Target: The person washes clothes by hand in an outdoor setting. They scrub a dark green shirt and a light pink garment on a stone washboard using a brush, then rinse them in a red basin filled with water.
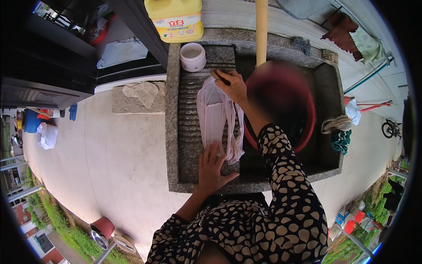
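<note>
A wet pale pink garment [214, 115] lies stretched over the ribbed washboard side [187, 127] of a stone sink [172, 145]. At its far end my right hand [233, 87] is closed around a brown scrub brush [216, 75], mostly covered by my fingers; its bristles do not show. My left hand [212, 170] presses flat on the near end of the garment, fingers spread. Folds of the cloth bunch along the right edge of the washboard. To the right, a red basin [311, 125] sits in the sink's deeper part, partly behind my right arm.
A white round tub [192, 57] stands at the washboard's far left corner, with a yellow jug [176, 20] behind it. A wooden pole [261, 33] rises at the sink's back. Rags [336, 124] hang over the right rim. A stone slab [132, 103] adjoins the left side.
</note>
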A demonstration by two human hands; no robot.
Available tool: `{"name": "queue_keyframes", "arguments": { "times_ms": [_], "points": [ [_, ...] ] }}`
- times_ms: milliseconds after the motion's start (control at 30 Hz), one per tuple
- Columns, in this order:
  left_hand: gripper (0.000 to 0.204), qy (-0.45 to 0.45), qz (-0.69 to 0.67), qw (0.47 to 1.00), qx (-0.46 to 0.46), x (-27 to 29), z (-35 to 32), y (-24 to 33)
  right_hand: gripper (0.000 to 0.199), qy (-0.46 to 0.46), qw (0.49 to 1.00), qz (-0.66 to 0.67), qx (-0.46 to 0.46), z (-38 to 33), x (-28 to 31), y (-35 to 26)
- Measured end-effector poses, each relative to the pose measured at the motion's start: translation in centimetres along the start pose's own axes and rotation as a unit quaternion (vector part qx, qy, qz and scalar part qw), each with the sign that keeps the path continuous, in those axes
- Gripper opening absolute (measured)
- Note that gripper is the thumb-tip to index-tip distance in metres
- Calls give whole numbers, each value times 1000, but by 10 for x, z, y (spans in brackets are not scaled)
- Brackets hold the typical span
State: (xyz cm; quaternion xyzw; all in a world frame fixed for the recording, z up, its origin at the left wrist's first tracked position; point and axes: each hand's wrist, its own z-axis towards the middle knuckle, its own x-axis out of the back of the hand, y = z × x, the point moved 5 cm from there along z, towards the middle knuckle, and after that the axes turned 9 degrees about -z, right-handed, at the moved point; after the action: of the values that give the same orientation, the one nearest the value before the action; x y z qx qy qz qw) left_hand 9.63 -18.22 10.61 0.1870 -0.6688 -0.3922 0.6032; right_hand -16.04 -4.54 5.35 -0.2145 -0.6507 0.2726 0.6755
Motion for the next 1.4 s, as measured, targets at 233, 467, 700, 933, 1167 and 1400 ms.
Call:
{"name": "queue_keyframes", "arguments": {
  "times_ms": [233,467,700,933,1167,1400],
  "points": [
    [17,58,35,997,22,9,-9,-2,56,-7,940,-88,329,-150,14,-52],
    [12,33,-20,999,8,1,-8,3,49,-2,1000,8,-21,-10,13,42],
    [10,48,12,999,-6,7,-17,-6,60,-61,910,-94,400,-166,14,-64],
    [14,35,21,999,-8,7,-12,1,42,34,972,-221,68,0,-5,-21],
    [13,19,66,998,-2,5,-14,-2,52,-43,924,-84,370,-140,-21,-82],
    [24,30,85,995,-33,4,-6,1,45,180,982,44,44,-24,-14,-49]
  ]
}}
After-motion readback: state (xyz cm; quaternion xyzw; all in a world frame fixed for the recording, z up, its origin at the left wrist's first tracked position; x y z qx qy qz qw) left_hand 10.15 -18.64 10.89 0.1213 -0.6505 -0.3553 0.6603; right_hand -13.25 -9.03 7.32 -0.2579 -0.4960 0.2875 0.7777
